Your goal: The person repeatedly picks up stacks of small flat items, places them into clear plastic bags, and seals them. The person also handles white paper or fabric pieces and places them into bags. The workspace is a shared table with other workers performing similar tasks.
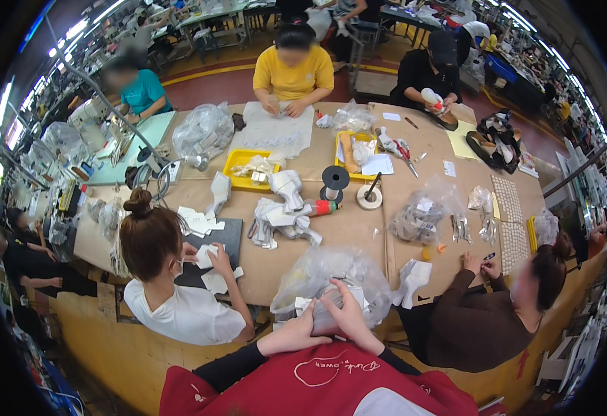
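Handling the grey piece well here depends on steady support from both sides. It sits between the person's left hand and right hand, close to the body. The hands are near each other, fingers bent inward; at this angle I cannot tell whether either one is clamped on it. Taking that spot as the clock's centre, the clear plastic bag bulges at twelve, so keep its loose film from under the fingertips. A white piece lies at two and a white pile at eleven; avoid dragging sleeves across them.
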Tool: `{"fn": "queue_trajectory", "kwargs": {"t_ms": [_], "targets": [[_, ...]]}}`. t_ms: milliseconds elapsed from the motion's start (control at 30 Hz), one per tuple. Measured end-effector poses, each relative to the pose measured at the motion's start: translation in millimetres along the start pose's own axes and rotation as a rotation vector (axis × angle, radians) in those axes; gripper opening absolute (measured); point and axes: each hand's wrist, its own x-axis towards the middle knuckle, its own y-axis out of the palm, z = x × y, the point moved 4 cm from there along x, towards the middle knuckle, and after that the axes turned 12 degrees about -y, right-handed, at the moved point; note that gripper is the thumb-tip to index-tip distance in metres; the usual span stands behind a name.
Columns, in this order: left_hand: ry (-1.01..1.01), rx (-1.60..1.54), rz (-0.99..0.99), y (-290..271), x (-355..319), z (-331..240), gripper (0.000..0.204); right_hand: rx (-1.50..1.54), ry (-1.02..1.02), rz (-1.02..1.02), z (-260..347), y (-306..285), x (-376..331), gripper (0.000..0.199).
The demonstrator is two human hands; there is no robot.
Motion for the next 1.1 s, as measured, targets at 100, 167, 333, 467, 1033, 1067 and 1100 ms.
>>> {"fn": "queue_trajectory", "kwargs": {"t_ms": [100, 167, 333, 467, 1033, 1067, 1100], "targets": [[-0.026, -0.140, -0.010, 5.4, 12.0, 12.7, 0.112, 0.034, 0.029, 0.013, -20.2, 0.4, -3.9, 0.050], [-0.041, -0.291, 0.016, 5.6, 23.2, 23.7, 0.114, 0.185, 0.156, -0.061, -36.6, -3.7, -5.4, 0.050], [-0.103, -0.159, 0.138, 12.9, 37.4, 36.7, 0.111, 0.378, 0.357, -0.187, -49.9, 1.6, -7.8, 0.051], [-0.138, -0.019, 0.119, -3.0, 36.0, 26.9, 0.110, 0.317, 0.218, -0.117, -30.0, 1.0, -3.6, 0.053], [0.040, -1.050, 0.603, -35.3, -2.1, 28.2, 0.086, 0.741, -0.294, 0.182, 33.5, -28.2, 9.9, 0.087], [-0.018, -1.123, 0.636, -29.8, 0.5, 33.3, 0.087, 0.695, -0.334, 0.226, 40.3, -20.9, 11.6, 0.092], [-0.026, -1.205, 0.680, -22.6, 3.9, 36.7, 0.088, 0.612, -0.301, 0.279, 44.5, -11.0, 8.1, 0.080]]}}
